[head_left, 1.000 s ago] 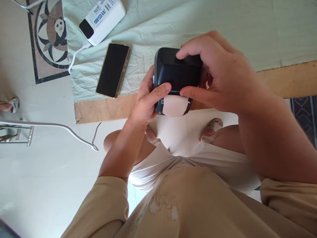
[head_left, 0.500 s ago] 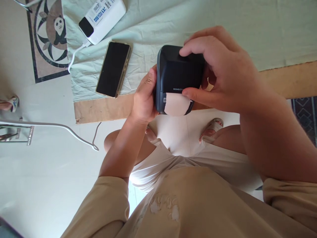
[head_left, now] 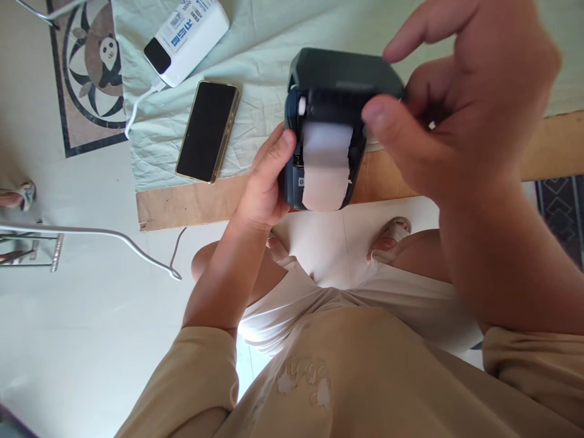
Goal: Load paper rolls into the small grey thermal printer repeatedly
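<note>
Head view: clamping a dark printer (head_left: 294, 188) in the left hand's grip (head_left: 265, 182) at the tabletop's near edge (head_left: 191, 205), pinching its raised lid (head_left: 340, 68) in the right hand (head_left: 483, 106).

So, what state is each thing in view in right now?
Black printer: open, held
Lid: raised
Paper strip: hanging out over the printer's near end
Phone: lying face up, screen dark
White device: cable plugged in
Left grip: closed on the printer's side
Right grip: at the lid, hold unclear

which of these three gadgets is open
The dark gadget in the left hand: its lid is raised. The phone and white gadget lie on the cloth, unopened.
</note>
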{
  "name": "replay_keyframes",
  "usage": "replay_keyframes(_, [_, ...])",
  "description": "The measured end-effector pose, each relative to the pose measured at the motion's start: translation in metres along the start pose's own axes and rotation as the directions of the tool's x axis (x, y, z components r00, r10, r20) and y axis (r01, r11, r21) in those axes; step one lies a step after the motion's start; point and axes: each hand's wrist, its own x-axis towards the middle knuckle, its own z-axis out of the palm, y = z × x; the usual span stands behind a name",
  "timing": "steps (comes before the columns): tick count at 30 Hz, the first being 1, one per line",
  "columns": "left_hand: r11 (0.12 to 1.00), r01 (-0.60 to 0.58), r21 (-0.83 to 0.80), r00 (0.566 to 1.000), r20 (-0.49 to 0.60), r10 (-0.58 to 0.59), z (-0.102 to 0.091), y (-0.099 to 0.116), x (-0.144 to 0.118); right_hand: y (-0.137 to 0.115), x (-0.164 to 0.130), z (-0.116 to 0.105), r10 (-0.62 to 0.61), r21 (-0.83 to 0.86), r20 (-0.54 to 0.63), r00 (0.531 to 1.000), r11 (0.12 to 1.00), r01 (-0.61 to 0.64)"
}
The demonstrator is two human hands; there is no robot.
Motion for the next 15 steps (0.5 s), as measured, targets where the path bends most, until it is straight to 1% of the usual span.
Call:
replay_keyframes(2, [0.999,0.002,0.039,1.0,0.003,-0.002,0.001,0.0,-0.002,-0.004,-0.001,0.0,0.092,0.027,-0.116,0.989,0.996,-0.09])
replay_keyframes(4, [0.999,0.002,0.046,1.0,0.026,-0.004,0.0,-0.001,-0.003,-0.004,0.0,0.002,0.152,0.071,-0.188,0.97,0.987,-0.141])
replay_keyframes(6, [0.999,-0.008,0.044,0.999,0.053,0.005,-0.002,-0.001,-0.003,-0.002,0.0,0.004,0.163,0.059,-0.251,0.954,0.986,-0.153])
replay_keyframes(7, [0.999,-0.01,0.045,0.998,0.063,0.008,-0.002,-0.002,-0.002,-0.002,0.001,0.005,0.14,0.002,-0.255,0.957,0.99,-0.144])
replay_keyframes(8, [0.999,-0.014,0.047,0.998,0.06,0.011,-0.003,-0.002,-0.002,-0.002,0.001,0.006,0.102,-0.086,-0.217,0.971,0.989,-0.123])
replay_keyframes(9, [0.999,-0.021,0.048,0.999,0.051,0.019,-0.003,-0.002,-0.001,-0.004,0.002,0.007,0.074,-0.189,-0.138,0.988,0.977,-0.099])
replay_keyframes(10, [0.998,-0.021,0.052,0.998,0.052,0.018,-0.004,-0.002,-0.001,-0.007,0.002,0.007,0.075,-0.288,-0.02,0.997,0.955,-0.078])
replay_keyframes(11, [0.998,-0.025,0.052,0.998,0.061,0.021,-0.005,-0.003,-0.001,-0.011,0.003,0.008,0.11,-0.374,0.114,0.987,0.925,-0.06])
replay_keyframes(12, [0.998,-0.03,0.049,0.997,0.075,0.026,-0.007,-0.003,0.0,-0.015,0.004,0.008,0.172,-0.446,0.239,0.956,0.894,-0.049])
replay_keyframes(13, [0.998,-0.033,0.047,0.995,0.094,0.028,-0.009,-0.002,0.0,-0.021,0.005,0.007,0.244,-0.507,0.339,0.909,0.861,-0.043])
replay_keyframes(15, [0.998,-0.043,0.051,0.992,0.123,0.037,-0.012,-0.002,0.001,-0.03,0.007,0.006,0.352,-0.59,0.44,0.826,0.807,-0.029])
